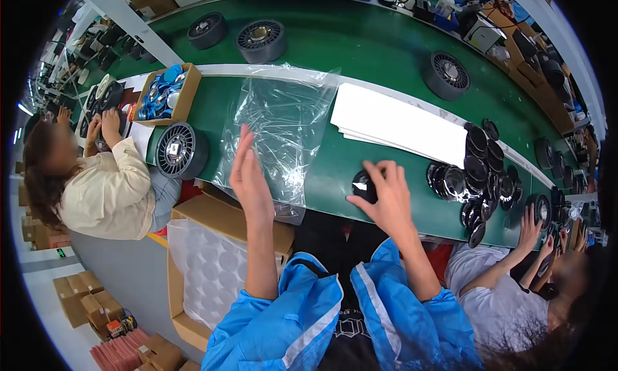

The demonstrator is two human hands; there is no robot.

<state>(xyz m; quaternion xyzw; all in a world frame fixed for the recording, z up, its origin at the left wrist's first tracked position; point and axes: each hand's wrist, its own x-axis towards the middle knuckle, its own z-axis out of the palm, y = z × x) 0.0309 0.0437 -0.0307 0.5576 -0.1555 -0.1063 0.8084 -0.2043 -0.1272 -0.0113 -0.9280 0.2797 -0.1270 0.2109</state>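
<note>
My left hand [251, 181] is raised with its fingers stretched out over a clear plastic bag [283, 133] that lies flat on the green table. Nothing is in that hand. My right hand [393, 200] has its thumb and index finger at opposite edges of a glossy black round cap [364, 188] at the table's near side. Whether the cap is lifted or resting on the surface, I cannot tell. To the right, several similar black caps [476, 158] lie in a loose heap.
Flat white sheets [399, 123] are stacked beyond my right hand. A grey finned wheel [181, 150] stands left, near a cardboard box [187, 100] of blue-and-silver parts. More wheels [261, 41] sit on the far green belt. Below is an open carton [183, 323]. People work on both sides.
</note>
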